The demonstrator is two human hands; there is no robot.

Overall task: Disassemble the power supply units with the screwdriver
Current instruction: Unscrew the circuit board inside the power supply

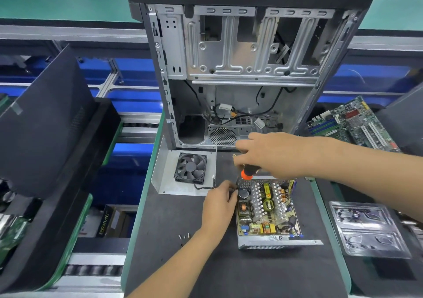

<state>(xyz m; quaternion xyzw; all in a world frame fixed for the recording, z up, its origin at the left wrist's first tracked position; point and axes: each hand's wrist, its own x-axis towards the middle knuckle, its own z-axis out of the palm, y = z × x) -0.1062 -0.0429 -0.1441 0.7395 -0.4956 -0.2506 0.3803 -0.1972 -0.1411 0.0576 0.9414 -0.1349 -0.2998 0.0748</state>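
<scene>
- Head view shows a stripped computer tower case [240, 68] standing open at the back of the dark work mat [174, 263]; its drive bays and floor hold only loose cables, so the unit appears to be already out of it.
- Left of the open unit lies the power supply cover [164, 178], a bent steel sheet with the cooling fan [190, 167] fixed to it and the fan lead trailing toward the board; judging by this, the lid step is done.
- Near the mat's middle sits the power supply unit [266, 215], lid off, its circuit board, heat sinks and coils exposed inside the steel tray; the board is not yet lifted out.
- Right hand [270, 153] curls around the screwdriver [248, 173], orange-and-black handle pointing down at the unit's far left corner.
- Left hand [219, 206] has its fingers bent against that same corner, apparently steadying it; whether it pinches anything I cannot tell.
- Removed screws [184, 237] lie loose on the mat near the left wrist.
</scene>
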